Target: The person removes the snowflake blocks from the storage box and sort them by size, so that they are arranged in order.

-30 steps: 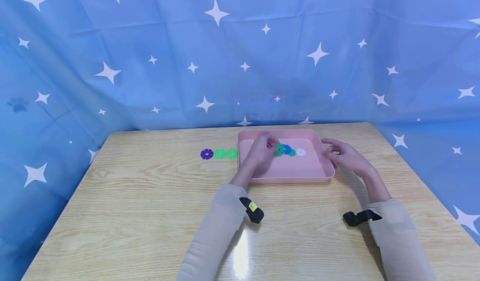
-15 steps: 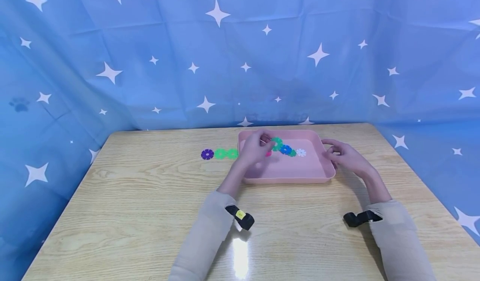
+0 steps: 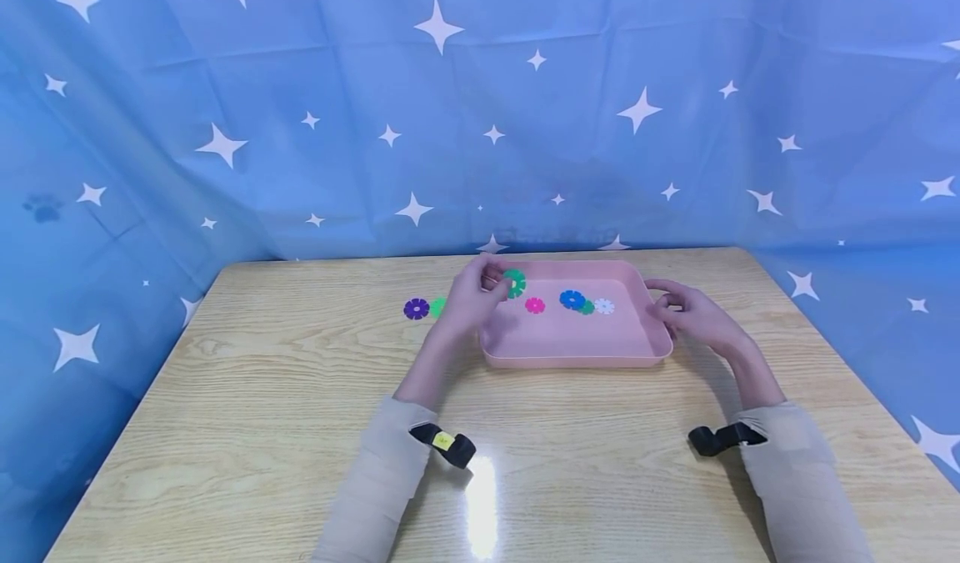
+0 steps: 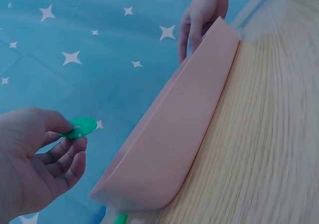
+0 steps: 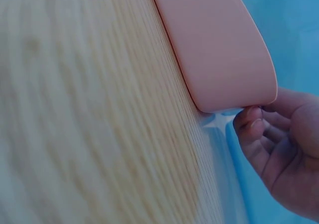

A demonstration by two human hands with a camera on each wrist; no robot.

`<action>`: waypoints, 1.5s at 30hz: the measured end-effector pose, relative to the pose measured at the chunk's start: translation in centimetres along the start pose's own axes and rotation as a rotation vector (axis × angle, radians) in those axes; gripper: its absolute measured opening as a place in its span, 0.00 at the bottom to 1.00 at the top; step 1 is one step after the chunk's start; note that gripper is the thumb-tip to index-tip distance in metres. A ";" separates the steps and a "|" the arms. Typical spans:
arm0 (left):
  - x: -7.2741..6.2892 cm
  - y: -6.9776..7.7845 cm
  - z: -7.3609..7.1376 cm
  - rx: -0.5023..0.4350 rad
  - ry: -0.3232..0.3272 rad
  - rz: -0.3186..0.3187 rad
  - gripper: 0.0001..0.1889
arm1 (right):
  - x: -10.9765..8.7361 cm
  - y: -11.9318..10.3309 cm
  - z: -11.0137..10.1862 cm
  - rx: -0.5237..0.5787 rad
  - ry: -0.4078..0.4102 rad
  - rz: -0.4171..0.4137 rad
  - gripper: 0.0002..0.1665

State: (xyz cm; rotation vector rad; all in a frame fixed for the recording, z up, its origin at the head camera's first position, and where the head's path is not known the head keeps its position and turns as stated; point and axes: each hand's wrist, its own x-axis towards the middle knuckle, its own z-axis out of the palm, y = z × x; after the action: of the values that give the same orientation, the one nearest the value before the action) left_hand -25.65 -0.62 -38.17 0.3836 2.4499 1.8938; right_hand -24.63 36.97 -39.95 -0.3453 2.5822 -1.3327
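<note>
Hands well apart, I pinch a green disc [image 3: 516,284] in my left hand [image 3: 472,296] above the left end of the pink tray [image 3: 577,362], toward the far edge of the table [image 3: 225,429]. My right hand [image 3: 693,317] grips the tray's wall on the side nearer the table's right edge. My left thumb covers part of the disc, and from the left wrist I get it tilted; the head view shows it flat, round and notched, with a paler centre. That hand also hides part of a light green disc [image 3: 437,307], beside a purple disc [image 3: 416,309]. Inside the tray lie a pink disc [image 3: 535,305], a white disc [image 3: 604,306] and a blue disc [image 3: 572,299] partly hiding a darker green disc [image 3: 587,307].
</note>
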 end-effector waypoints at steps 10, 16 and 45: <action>-0.4 -1.1 -3.6 -0.040 0.056 0.015 0.14 | 0.0 0.1 -0.1 0.002 0.002 -0.001 0.33; -1.0 -2.2 -5.9 -0.035 0.082 0.006 0.13 | 0.0 0.1 0.0 -0.002 0.001 0.005 0.33; -3.0 -7.2 -13.2 0.194 0.219 -0.213 0.14 | -0.2 -0.2 0.0 -0.016 0.000 0.006 0.33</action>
State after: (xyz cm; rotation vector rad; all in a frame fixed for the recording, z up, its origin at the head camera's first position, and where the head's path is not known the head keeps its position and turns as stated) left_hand -26.24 -15.47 -41.94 -0.0879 2.6936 1.7006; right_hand -24.46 36.91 -39.80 -0.3404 2.5929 -1.3107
